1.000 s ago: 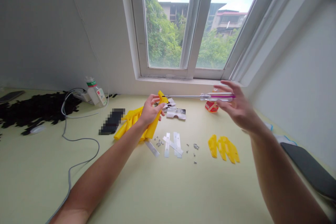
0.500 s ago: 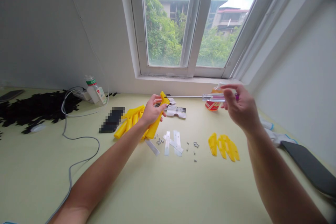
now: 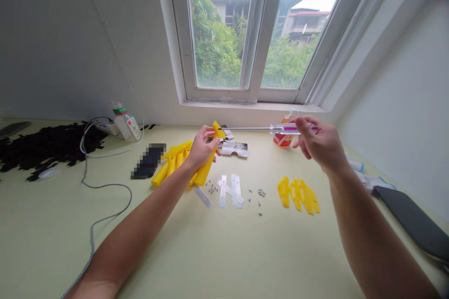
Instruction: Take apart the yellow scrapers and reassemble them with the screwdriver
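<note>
Nearest: loose screws [image 3: 261, 193] just right of the metal strips [image 3: 237, 187]. Past the strips, off left: yellow handle [image 3: 204, 172] wrapped in the left hand [image 3: 202, 147], long axis slanting up and right. Also past the strips: screwdriver [image 3: 277, 129] pinched in the right hand [image 3: 321, 145] over to the right, running pretty level, aimed left at the handle's head. Closer to that spot: left hand, easily. Tip contact? Can't really tell.

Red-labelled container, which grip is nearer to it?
Right. The right grip is just right of the red-labelled container; the left grip is farther off, to its left.
</note>
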Available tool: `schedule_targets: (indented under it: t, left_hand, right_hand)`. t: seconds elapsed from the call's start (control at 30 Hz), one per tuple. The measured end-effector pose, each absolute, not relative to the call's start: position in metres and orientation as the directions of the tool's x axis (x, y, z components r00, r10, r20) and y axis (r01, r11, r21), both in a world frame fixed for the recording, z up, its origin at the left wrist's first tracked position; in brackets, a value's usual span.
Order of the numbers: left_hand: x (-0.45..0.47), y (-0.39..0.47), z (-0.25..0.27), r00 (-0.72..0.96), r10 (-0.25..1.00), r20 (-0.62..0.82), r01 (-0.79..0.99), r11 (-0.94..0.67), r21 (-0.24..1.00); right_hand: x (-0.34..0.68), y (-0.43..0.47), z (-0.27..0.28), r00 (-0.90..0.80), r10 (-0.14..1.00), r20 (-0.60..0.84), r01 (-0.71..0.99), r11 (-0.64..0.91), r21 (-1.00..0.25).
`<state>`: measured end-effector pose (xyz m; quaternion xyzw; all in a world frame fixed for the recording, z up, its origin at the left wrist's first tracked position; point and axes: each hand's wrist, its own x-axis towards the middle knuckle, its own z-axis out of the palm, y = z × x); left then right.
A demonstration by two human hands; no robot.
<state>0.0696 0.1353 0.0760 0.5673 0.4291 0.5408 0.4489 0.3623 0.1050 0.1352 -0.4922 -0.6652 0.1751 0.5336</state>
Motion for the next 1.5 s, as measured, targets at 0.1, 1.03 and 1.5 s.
schedule_targets:
  t: [0.1,1.03,1.5]
  left_hand:
    - [0.069,0.136,0.077,0.034,0.976,0.213,-0.019,-0.213,0.977]
    - [0.065,0.142,0.078,-0.301,0.885,0.356,0.154,-0.324,0.934]
    - [0.056,0.139,0.095,-0.206,0.942,0.266,-0.15,-0.299,0.942]
  right_hand:
    - [0.362,0.102,0.139,-0.093,0.84,0.535,0.386,0.526,-0.758]
    - [0.351,0.124,0.122,0.229,0.793,0.565,0.021,0.576,-0.817]
    - [0.411,0.176,0.069,0.144,0.976,0.164,0.767,-0.006,-0.641]
